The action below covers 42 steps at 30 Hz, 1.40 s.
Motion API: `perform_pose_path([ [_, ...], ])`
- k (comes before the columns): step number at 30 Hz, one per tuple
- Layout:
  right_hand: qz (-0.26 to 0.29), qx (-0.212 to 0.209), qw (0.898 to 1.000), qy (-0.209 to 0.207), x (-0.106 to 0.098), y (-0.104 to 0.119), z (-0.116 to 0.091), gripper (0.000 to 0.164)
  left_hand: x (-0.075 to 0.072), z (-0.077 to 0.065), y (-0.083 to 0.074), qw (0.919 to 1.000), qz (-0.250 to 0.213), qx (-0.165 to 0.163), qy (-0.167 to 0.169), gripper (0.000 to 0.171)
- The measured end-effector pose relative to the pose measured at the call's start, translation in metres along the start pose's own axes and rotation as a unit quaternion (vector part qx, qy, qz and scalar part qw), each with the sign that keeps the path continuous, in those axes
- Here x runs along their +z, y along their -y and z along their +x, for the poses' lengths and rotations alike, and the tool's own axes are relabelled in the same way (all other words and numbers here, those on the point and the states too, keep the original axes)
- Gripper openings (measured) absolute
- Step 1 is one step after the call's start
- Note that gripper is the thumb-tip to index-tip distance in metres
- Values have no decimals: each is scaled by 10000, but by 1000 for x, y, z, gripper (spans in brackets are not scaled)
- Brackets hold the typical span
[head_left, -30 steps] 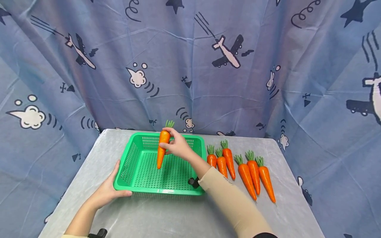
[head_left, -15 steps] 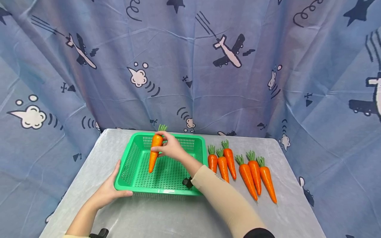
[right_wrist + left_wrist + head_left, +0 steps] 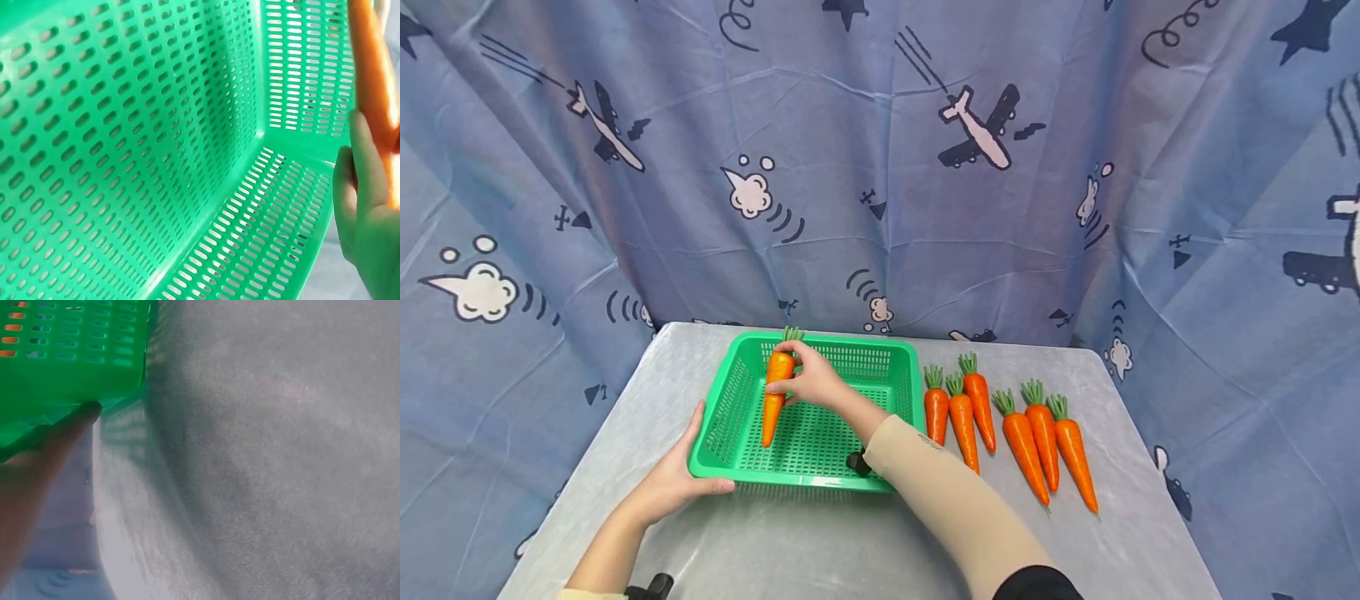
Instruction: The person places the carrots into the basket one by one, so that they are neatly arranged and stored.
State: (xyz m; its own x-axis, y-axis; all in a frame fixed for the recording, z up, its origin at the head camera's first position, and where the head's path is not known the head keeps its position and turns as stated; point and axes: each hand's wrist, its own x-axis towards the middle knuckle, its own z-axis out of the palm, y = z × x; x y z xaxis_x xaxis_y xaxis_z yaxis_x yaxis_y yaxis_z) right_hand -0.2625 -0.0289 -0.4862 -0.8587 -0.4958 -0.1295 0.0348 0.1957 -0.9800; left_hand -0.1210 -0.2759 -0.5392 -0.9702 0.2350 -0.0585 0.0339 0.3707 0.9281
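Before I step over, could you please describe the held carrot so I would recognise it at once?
Look at the grey table, then at the green basket on it. Over the basket's left half, the right hand grips the carrot, green top away from the person. It is the only carrot held; the other six carrots lie on the table, right of the basket.

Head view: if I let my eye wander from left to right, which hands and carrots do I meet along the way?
The left hand → a carrot held in the right hand → one trio of carrots → a second trio of carrots.
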Motion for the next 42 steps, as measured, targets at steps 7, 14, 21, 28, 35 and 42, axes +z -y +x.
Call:
perform_pose_path([
  [7,46,119,9998,124,10,-4,6,64,-1,2,1,9999,146,29,9,133],
  [14,-25,282,9991,312,20,-12,16,68,-1,0,1,10000,28,41,17,132],
  [21,79,476,9976,498,29,-18,26,67,-3,-1,2,9999,-54,116,18,132],
  [28,-275,624,9966,456,36,-25,31,62,-1,-1,1,10000,-11,-58,48,130],
  [35,-735,718,9941,350,47,-30,31,59,-1,-2,2,10000,44,-53,9,131],
  [42,-1254,789,9889,138,53,-30,35,58,0,0,3,10000,49,12,-71,133],
])
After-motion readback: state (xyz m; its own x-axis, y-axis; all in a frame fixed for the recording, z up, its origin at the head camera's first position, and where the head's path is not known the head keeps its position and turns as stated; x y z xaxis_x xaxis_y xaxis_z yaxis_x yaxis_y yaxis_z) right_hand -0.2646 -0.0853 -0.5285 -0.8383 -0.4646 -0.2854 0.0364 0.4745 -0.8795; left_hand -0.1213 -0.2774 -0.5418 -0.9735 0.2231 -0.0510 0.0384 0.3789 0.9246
